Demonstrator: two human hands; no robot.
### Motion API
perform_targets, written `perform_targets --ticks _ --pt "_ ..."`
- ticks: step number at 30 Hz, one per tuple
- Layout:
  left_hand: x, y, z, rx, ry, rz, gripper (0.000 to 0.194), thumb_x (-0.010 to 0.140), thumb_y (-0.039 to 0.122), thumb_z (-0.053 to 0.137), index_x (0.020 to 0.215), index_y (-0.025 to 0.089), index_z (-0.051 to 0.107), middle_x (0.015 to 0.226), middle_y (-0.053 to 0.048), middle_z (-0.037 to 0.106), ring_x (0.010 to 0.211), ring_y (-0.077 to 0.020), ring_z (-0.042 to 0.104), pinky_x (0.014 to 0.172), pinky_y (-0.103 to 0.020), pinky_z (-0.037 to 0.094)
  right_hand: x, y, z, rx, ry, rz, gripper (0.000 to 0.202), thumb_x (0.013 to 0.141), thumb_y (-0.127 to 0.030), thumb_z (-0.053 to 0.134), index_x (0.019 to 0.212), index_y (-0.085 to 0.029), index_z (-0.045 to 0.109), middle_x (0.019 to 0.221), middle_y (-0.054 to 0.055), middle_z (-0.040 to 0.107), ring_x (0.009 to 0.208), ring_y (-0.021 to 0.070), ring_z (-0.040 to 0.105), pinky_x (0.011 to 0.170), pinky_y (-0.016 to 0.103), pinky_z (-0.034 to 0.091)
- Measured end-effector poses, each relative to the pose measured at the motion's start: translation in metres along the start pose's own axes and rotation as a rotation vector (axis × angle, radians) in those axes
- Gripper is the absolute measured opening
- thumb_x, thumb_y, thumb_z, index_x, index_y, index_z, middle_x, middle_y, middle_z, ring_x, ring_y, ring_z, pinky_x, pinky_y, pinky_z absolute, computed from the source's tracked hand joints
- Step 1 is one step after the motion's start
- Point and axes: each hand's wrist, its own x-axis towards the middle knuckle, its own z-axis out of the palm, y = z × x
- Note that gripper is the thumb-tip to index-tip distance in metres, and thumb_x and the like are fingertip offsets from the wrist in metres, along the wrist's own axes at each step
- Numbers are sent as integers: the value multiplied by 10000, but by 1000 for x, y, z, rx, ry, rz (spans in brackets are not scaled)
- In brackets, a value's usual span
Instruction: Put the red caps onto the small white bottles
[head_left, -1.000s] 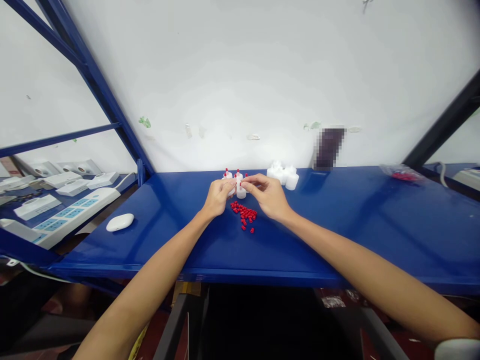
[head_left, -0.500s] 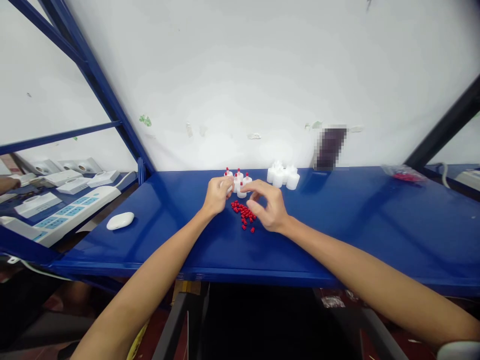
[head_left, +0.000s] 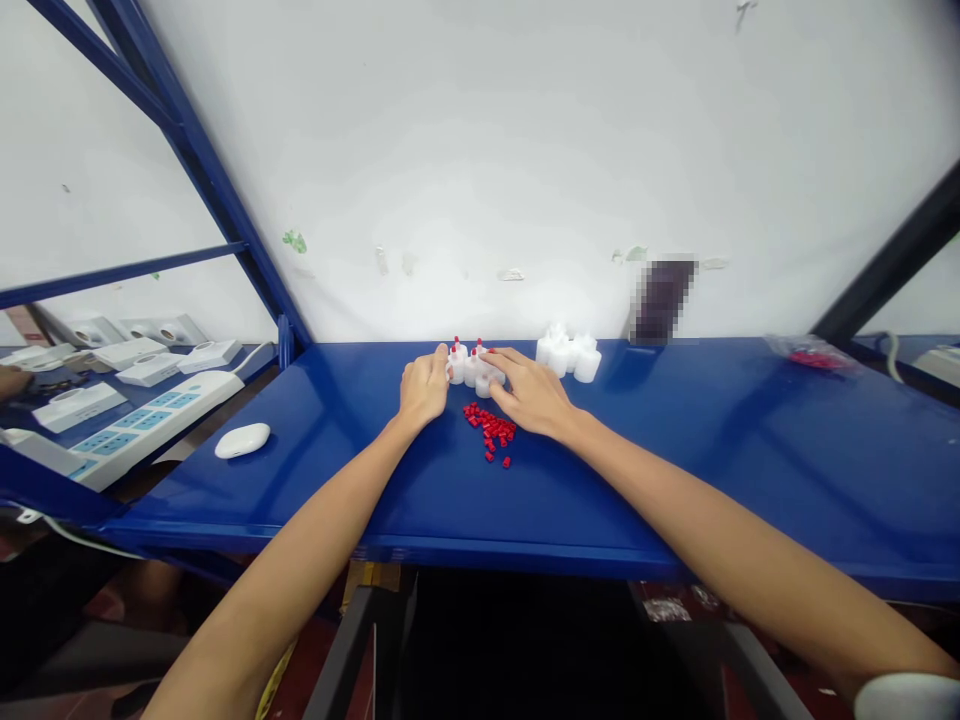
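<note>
Several small white bottles with red tips [head_left: 470, 370] stand in a group near the back of the blue table. At their left side is my left hand [head_left: 425, 388], its fingers partly hidden and touching or close to the leftmost bottle. From the right, my right hand [head_left: 527, 391] reaches over the front bottle of the group, thumb and forefinger apart around it. A loose pile of small red caps [head_left: 491, 428] lies in front of the bottles, between my forearms. More white bottles [head_left: 568, 352], showing no red tips, stand together behind and right of my right hand.
A white oval case [head_left: 242, 441] lies at the table's left. A power strip [head_left: 150, 425] and white boxes lie beyond the blue frame. A clear bag with red pieces [head_left: 814, 356] is at the back right. A pixelated dark object [head_left: 661, 300] leans on the wall.
My left hand has shifted slightly left and no longer pinches a white bottle in front of the group. My right hand has moved forward and up, over the group's right side.
</note>
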Motion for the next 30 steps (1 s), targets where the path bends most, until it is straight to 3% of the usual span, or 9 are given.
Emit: perform_targets --ticks 5,9,13,16,18,20,23,26,30 --pt "0 -2 0 23 13 8 640 989 560 228 620 186 592 559 -27 592 580 -176 546 644 -285 350 3 7 7 -50 -106 -45 487 904 -206 482 1381 -213 576 1413 84 581 1156 293 623 866 402 534" --pt "-1 -1 -1 52 -32 55 584 988 524 273 669 184 626 578 -21 597 593 -177 555 639 -277 347 2 13 5 41 21 -48 393 918 -225 503 1283 -238 648 1362 66 615 1008 227 668 785 350 528" --pt "-1 1 -7 100 -257 184 550 976 498 331 692 181 679 562 -14 591 574 -174 537 620 -273 332 -5 15 1 118 175 -26 212 872 -249 586 1019 -248 738 1058 17 740 696 152 649 649 303 487" --pt "-2 3 -12 142 -429 307 542 963 525 390 715 178 725 532 -4 556 529 -152 481 593 -275 295 -12 12 0 174 277 -1 171 816 -282 639 954 -228 726 882 5 748 569 132 597 622 301 477" --pt "-2 4 -14 143 -474 335 547 956 551 413 737 178 749 512 0 536 501 -141 451 576 -276 278 -15 10 -1 198 298 1 206 777 -310 675 950 -204 715 844 12 741 539 130 580 595 296 469" --pt "-2 4 -16 151 -498 332 565 961 563 404 763 181 769 513 -4 550 498 -143 467 574 -273 289 -15 10 -2 185 226 -15 214 772 -298 676 952 -190 715 843 17 739 559 138 593 592 290 460" --pt "0 2 -17 196 -490 325 581 982 546 360 836 187 793 560 -25 605 552 -166 544 603 -270 329 -10 13 0 118 -43 -91 219 864 -233 582 1021 -215 733 919 22 753 728 175 663 671 290 467" --pt "2 -1 -17 225 -414 303 596 1002 503 300 887 190 794 605 -46 636 616 -190 589 640 -272 353 -2 18 6 28 -266 -206 336 969 -220 469 1209 -276 697 1057 44 736 923 211 673 763 314 473" --pt "3 -5 -14 257 -350 227 648 1008 507 246 836 186 782 615 -62 643 634 -206 597 663 -285 358 4 20 14 -93 -371 -256 387 1014 -230 423 1313 -328 648 1056 63 694 913 215 660 721 305 457"
